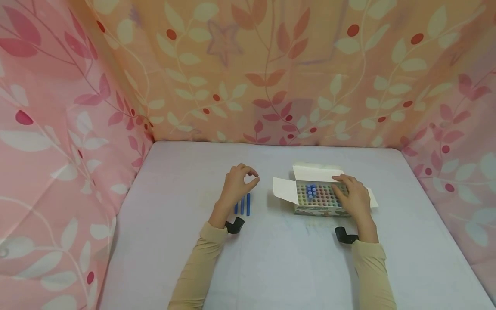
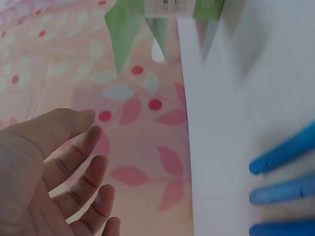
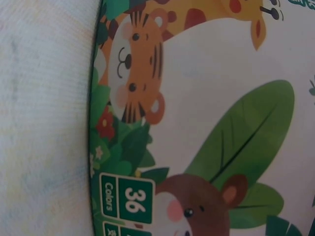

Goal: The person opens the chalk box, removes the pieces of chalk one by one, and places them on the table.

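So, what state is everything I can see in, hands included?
Box: open, flaps folded outward
Loose blue sticks: lying side by side on the table
Boxed blue sticks: standing upright
Left hand: empty, fingers loosely curved
Right hand: at the box's right end, thumb and fingers apart
Floral curtain: hanging

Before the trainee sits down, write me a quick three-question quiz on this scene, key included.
1. How many blue markers can be seen lying on the table?
2. True or false: the left hand is gripping one of them.
3. Which number is printed above "Colors" on the box, as the right wrist view shows: A) 12, B) 24, C) 36?

Key:
1. Three.
2. False; it holds nothing.
3. C.
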Motion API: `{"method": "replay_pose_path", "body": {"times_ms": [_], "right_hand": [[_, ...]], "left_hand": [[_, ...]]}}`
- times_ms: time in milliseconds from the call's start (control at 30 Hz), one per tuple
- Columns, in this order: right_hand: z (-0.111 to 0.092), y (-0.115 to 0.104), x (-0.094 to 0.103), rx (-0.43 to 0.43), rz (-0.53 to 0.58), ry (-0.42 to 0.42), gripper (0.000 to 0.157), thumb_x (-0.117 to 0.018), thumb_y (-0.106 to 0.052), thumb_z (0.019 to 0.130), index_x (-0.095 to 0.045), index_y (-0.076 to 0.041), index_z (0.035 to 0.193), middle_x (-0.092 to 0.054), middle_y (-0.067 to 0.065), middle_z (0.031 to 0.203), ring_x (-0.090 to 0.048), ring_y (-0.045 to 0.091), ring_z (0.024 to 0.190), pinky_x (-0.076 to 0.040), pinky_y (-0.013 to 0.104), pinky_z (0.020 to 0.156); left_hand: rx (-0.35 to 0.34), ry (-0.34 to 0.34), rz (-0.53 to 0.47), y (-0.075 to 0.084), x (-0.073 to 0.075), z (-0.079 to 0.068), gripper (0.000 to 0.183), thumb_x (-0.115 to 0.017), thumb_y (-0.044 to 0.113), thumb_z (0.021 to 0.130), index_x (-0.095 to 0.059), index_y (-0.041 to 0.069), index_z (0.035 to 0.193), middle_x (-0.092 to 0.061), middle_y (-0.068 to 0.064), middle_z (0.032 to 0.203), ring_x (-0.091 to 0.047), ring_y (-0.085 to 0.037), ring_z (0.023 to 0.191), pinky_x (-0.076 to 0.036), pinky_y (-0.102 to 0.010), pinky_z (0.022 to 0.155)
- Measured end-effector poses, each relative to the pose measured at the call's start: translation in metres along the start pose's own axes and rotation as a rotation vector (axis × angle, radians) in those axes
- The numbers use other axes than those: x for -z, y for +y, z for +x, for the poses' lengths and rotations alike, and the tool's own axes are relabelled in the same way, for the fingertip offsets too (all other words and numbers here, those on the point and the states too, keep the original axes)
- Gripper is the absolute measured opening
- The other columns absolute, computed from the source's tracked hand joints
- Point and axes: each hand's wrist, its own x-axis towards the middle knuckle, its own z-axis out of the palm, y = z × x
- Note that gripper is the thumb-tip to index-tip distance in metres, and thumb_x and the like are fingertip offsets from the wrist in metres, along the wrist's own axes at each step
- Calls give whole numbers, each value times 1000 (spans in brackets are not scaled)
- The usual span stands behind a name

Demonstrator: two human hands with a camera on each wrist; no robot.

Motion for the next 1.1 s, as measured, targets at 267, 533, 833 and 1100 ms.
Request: {"method": "replay_pose_path", "body": {"times_ms": [267,533,833,1100], "right_hand": [[0,1,-1,4,15,4,34,-57,-30,92,-60,-12,121,-49,23,130,-45,46,113,-31,62,90],[1,0,-1,9,-5,12,34,-56,-29,92,-60,-12,121,-49,23,129,-44,45,114,-29,61,93],[1,-8,1,-21,-99,3,33,-54,-31,94,-59,-15,122,-51,19,131,-39,45,119,-10,62,106],[0,-15,2,-48,-109,-8,32,-55,-29,93,-58,-15,122,-49,19,133,-38,44,121,-18,62,103]], "left_hand": [[-146,2,17,35,-19,4,13,-66,30,85,-69,20,92,-61,2,95,-51,-18,90,-40,-37,75],[-263,-87,69,61,-44,13,12,-64,34,87,-67,24,91,-59,6,99,-49,-15,92,-39,-33,77],[-312,-156,148,83,-61,22,13,-63,36,87,-67,26,95,-57,8,100,-47,-13,93,-38,-32,79],[-304,-236,225,98,-75,34,13,-59,36,90,-67,29,98,-55,9,104,-45,-12,95,-37,-31,81]]}}
